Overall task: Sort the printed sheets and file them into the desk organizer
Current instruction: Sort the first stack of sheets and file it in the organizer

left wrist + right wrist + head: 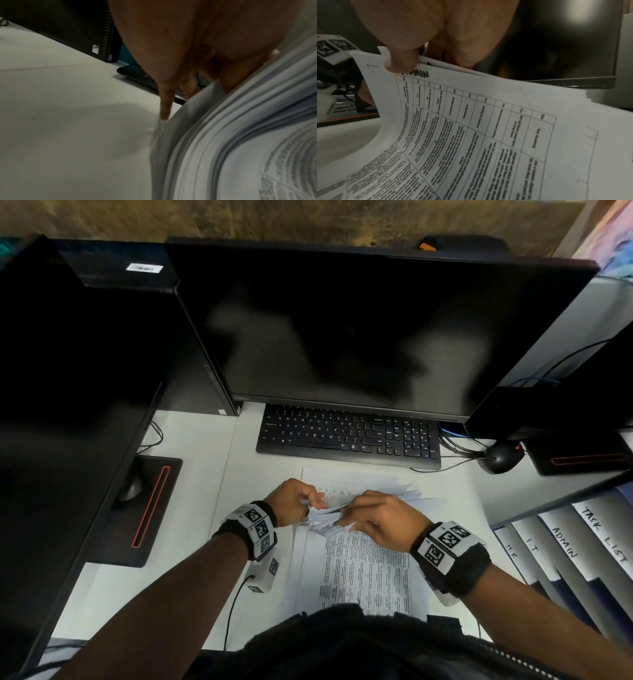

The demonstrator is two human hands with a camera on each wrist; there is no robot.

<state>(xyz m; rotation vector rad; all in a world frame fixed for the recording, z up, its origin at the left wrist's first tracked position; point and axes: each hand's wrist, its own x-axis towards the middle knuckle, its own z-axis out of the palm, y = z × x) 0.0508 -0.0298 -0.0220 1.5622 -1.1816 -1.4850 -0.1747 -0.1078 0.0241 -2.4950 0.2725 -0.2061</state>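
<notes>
A stack of printed sheets (pixel 366 563) with tables of text lies on the white desk in front of the keyboard. Its far edges are lifted and fanned (pixel 325 518) between both hands. My left hand (pixel 301 501) pinches the raised sheet edges from the left. My right hand (pixel 373 518) grips them from the right, thumb on a sheet (pixel 471 128) hand-marked "ADMIN". In the left wrist view the curled sheet edges (pixel 214 135) fan out beside my fingers (pixel 165 106). The desk organizer (pixel 568 546) stands at the right, with dividers labelled HR, I.T, ADMIN and TASK LIST.
A black keyboard (pixel 347 436) lies just beyond the sheets under a dark monitor (pixel 359 330). A second monitor stand (pixel 144 508) sits at the left, a black mouse (pixel 500 460) and cables at the right. A cable (pixel 236 604) runs along the desk near my left forearm.
</notes>
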